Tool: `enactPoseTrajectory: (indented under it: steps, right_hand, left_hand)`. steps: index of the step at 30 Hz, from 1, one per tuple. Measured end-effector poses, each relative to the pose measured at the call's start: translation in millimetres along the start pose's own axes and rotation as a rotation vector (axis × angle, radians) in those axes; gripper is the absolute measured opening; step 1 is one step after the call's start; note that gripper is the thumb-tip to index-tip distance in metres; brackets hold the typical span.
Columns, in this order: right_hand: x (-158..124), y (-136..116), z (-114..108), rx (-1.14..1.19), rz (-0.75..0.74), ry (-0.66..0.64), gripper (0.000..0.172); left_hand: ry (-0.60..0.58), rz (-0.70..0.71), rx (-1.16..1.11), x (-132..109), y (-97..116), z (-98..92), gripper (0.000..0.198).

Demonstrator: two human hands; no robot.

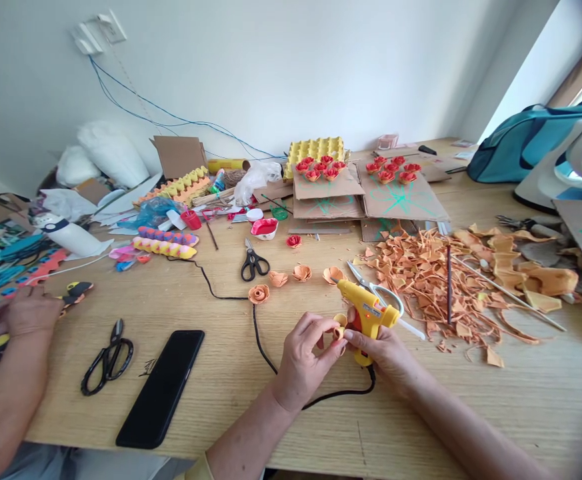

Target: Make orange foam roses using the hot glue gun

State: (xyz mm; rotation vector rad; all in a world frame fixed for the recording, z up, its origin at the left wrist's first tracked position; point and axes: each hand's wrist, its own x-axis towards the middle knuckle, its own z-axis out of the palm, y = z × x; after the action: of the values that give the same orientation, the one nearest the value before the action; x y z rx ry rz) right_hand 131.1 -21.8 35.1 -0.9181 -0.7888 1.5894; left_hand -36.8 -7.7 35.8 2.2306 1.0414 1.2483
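Observation:
My left hand (305, 357) pinches a small orange paper flower piece (340, 325) between thumb and fingers. My right hand (385, 353) grips a yellow glue gun (365, 313) by its handle, and its index finger touches the same orange piece. The gun's nozzle points up and left, and its black cord (261, 333) trails left across the wooden table (521, 400). Several finished orange paper roses (259, 293) lie just beyond my hands.
Orange paper scraps (435, 273) heap at the right with white-handled scissors (381, 290). Black scissors (254, 261), larger black shears (108, 357) and a phone (162, 387) lie left. Red roses (321, 167) sit on cardboard. Another person's hands (15, 313) work at the far left.

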Motion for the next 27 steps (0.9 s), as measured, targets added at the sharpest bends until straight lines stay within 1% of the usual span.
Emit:
enactPoseTrajectory:
  steps: [6,16,27]
  right_hand:
    - [1.8,7.1,-6.5,-0.006,-0.01,0.013,0.039]
    - [2.4,4.0,-5.2,0.018,0.016,-0.012,0.041]
    - [1.5,2.2,-5.7,0.014,0.008,-0.032,0.041]
  left_hand:
    - [-0.013,0.004,-0.007,-0.6,-1.5,0.3,0.017]
    - [0.011,0.099,0.042,1.0,0.1,-1.3,0.014]
    - [0.022,0.149,0.044,1.3,0.5,-2.0,0.015]
